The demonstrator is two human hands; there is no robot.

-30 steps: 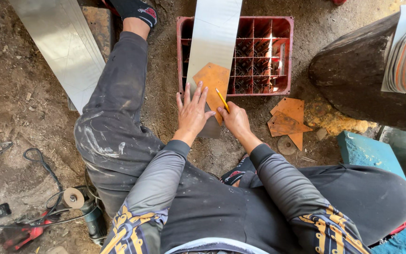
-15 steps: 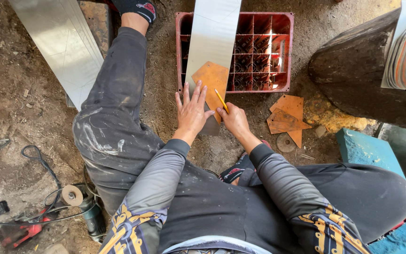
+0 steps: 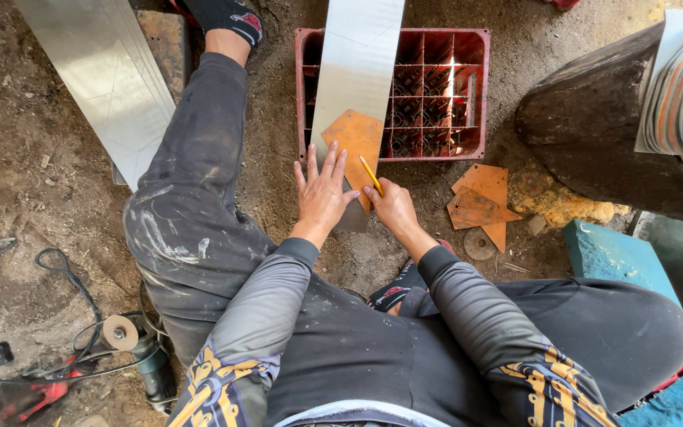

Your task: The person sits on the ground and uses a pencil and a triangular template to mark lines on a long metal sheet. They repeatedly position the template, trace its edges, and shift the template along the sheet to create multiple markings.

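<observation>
A long shiny metal strip [image 3: 357, 71] lies sloped over a red plastic crate [image 3: 436, 95] and down to the dirt in front of me. An orange pentagon-shaped template [image 3: 355, 142] rests on the strip. My left hand [image 3: 322, 194] lies flat with spread fingers, pressing the template's lower left part against the strip. My right hand [image 3: 389, 205] holds a yellow pencil [image 3: 371, 175], whose tip touches the template's right edge.
Several orange cut-out pieces [image 3: 480, 205] lie on the ground right of my hands. A second metal sheet [image 3: 104, 79] lies at the upper left. An angle grinder [image 3: 132, 348] with cables sits at lower left. A dark rock [image 3: 594, 134] and teal block [image 3: 618, 257] stand at right.
Both hands stay on the template and strip; the pencil has shifted only slightly along the template's right edge.
</observation>
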